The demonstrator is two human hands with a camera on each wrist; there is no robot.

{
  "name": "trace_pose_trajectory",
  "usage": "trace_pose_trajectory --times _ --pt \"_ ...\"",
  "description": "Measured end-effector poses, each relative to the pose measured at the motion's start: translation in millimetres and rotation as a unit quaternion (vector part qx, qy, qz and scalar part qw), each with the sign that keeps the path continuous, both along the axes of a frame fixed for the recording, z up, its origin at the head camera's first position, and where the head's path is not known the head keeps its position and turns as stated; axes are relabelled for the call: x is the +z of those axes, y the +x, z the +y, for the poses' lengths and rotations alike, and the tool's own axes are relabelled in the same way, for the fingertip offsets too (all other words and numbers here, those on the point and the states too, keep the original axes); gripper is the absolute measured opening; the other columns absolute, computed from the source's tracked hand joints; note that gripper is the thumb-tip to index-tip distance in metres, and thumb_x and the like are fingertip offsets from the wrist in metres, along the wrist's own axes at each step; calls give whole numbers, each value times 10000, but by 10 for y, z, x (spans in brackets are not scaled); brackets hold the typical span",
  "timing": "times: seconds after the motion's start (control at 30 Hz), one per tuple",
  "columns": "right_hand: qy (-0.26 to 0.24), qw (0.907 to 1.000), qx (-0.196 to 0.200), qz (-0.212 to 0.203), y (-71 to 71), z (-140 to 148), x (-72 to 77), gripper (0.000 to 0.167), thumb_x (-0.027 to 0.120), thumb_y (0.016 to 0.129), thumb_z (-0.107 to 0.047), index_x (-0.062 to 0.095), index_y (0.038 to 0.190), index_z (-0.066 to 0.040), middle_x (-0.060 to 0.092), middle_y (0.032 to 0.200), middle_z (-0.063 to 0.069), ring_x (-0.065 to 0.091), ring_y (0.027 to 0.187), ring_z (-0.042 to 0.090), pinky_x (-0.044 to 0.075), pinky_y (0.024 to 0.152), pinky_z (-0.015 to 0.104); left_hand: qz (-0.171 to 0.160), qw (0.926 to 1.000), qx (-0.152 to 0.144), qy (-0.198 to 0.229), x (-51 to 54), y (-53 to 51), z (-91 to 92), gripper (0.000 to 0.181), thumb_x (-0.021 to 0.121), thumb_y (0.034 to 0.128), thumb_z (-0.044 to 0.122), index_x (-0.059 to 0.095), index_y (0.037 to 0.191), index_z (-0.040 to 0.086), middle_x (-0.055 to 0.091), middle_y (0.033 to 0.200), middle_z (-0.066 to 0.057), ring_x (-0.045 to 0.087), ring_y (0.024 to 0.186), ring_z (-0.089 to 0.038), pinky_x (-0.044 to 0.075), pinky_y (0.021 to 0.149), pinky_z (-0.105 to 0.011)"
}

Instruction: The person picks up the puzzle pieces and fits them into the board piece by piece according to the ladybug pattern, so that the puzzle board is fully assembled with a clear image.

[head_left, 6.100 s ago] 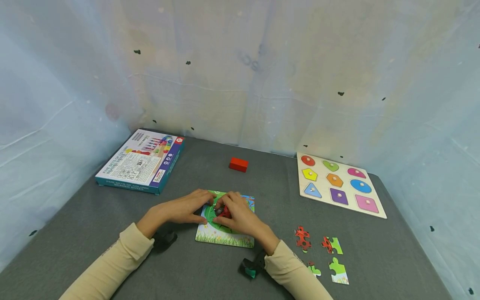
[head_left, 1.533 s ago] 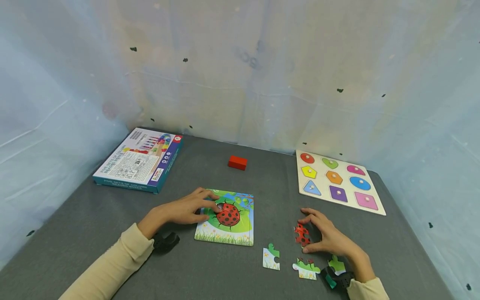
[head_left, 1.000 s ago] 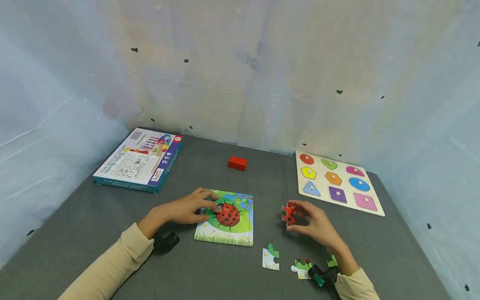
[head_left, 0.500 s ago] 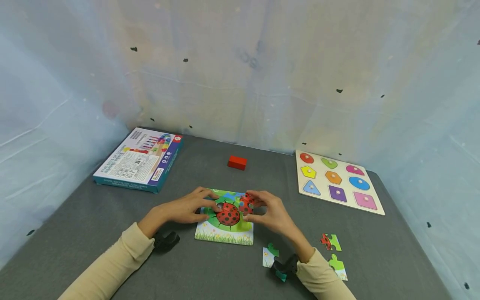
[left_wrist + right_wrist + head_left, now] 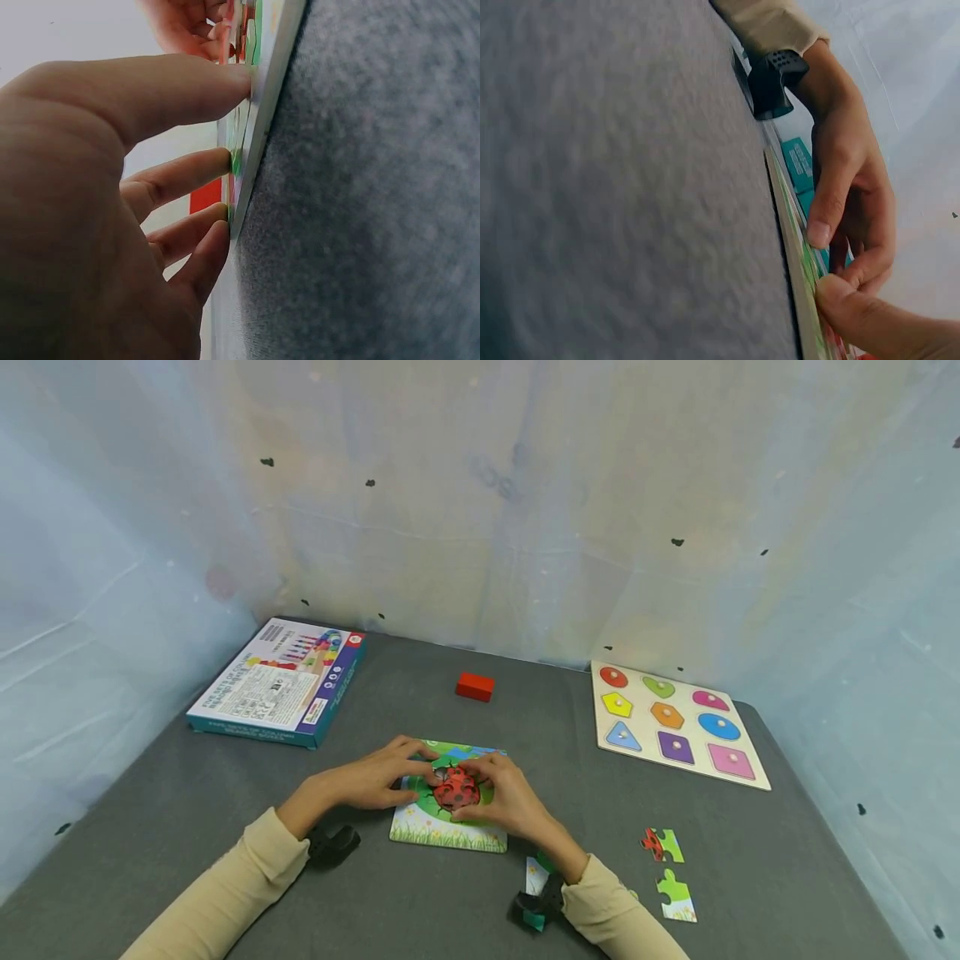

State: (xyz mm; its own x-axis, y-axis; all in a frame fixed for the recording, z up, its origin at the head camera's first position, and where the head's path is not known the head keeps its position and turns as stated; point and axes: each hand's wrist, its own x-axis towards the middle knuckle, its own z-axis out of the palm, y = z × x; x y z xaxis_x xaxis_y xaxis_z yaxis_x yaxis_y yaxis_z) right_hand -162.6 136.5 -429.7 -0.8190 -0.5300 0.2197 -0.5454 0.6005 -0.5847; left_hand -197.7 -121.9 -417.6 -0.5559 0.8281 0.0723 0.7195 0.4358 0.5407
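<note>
A square puzzle board (image 5: 450, 838) with a ladybug picture on a green leaf lies flat in front of me. My left hand (image 5: 372, 776) rests on its left side, fingers spread; in the left wrist view, the thumb and fingertips of this hand (image 5: 67, 195) touch the board's edge and top. Over the ladybug picture, my right hand (image 5: 506, 797) pinches a red, black-spotted puzzle piece (image 5: 454, 790) between thumb and fingers. Whether the piece touches the board is hidden. In the right wrist view, the right thumb (image 5: 877, 319) is close to the board's surface.
Loose puzzle pieces lie to the right: a red-green one (image 5: 663, 844), a green-white one (image 5: 678, 896), and another (image 5: 536, 875) partly behind the right wrist strap. Farther back are a red block (image 5: 475, 687), a shape board (image 5: 675, 727) and a flat box (image 5: 277, 681).
My right hand took the red spotted piece from the table at right, lifted it and carried it left over the board. The left hand has stayed on the board's left side.
</note>
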Motion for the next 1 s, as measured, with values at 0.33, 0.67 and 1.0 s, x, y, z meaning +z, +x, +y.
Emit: trace_pose_trajectory --times 0.33,0.67,1.0 --pt "24 10000 49 -30 2 -1 -16 660 829 686 -317 588 1244 -61 514 1022 44 452 905 163 407 784 311 449 9990 -18 24 18 30 35 215 641 879 162 631 1094 171 459 1329 -119 353 1262 -303 358 979 -522" --pt "12 9998 174 13 6 -12 -27 645 812 712 -311 577 1251 -49 474 1020 50 369 899 137 358 761 290 764 9967 -190 190 26 78 102 166 618 874 100 576 1033 121 465 1246 -140 420 1178 -279 410 934 -452" --pt "57 9998 189 -16 12 -17 -42 616 798 727 -327 581 1236 -56 451 1004 44 354 912 135 356 792 300 323 9985 -430 35 69 121 132 339 592 907 187 610 1245 190 461 1370 -72 296 1300 -373 298 1006 -571"
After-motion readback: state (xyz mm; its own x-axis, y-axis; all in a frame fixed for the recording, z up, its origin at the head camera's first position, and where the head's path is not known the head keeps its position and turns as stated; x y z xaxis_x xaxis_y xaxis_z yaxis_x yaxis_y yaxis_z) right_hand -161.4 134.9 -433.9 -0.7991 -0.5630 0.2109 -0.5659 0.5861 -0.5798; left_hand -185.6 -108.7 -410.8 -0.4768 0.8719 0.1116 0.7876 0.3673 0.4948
